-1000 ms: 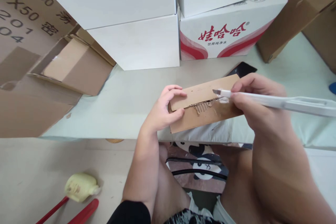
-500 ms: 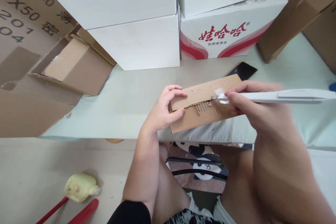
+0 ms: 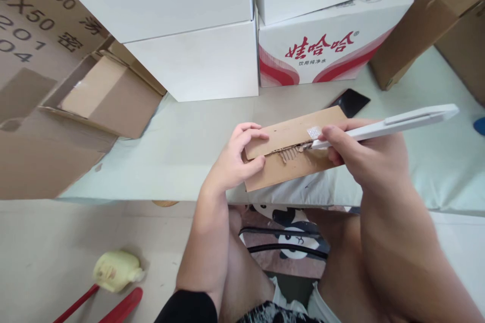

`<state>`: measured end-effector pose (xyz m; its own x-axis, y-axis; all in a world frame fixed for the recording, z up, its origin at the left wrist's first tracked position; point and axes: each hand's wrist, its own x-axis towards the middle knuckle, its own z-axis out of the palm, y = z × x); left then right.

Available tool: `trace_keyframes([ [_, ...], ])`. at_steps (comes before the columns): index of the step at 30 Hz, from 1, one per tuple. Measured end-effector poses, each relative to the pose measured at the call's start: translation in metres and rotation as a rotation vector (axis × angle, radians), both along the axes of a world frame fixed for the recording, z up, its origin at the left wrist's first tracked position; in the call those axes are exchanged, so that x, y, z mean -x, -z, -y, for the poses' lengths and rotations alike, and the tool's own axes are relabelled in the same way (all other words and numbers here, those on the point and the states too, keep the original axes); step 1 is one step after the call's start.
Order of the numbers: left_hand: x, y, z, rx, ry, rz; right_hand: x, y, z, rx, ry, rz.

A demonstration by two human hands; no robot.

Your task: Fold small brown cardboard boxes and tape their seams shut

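Note:
A small flat brown cardboard box lies near the table's front edge, with a torn strip of corrugated card along its middle seam. My left hand grips its left end, thumb below and fingers above the seam. In my right hand is a white utility knife, its handle slanting up to the right. The knife's tip is at the seam, just right of the torn part. A small clear sticker with a printed pattern sits on the box above the tip.
White boxes and a white carton with red print stand behind. A black phone-like object lies beyond the small box. Large cardboard boxes flank both sides. A yellow bottle is at lower left.
The knife's handle has swung upward at its far end, and its tip has shifted slightly left along the seam. My right hand has moved a little left; my left hand stays nearly still.

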<state>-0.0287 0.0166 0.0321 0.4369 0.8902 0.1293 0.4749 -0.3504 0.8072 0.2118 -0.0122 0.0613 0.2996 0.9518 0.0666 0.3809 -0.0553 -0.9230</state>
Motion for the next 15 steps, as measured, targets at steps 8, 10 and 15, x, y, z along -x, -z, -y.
trace_keyframes([
  [8, -0.017, -0.019, 0.018, -0.156, -0.117, -0.285, -0.001, 0.006, -0.001, -0.052, -0.017, -0.017],
  [10, -0.025, -0.024, 0.025, -0.242, -0.059, -0.368, -0.003, 0.009, -0.002, -0.080, 0.000, -0.056],
  [15, -0.038, -0.028, 0.033, -0.275, 0.031, -0.502, -0.007, 0.014, -0.003, -0.112, -0.001, -0.177],
])
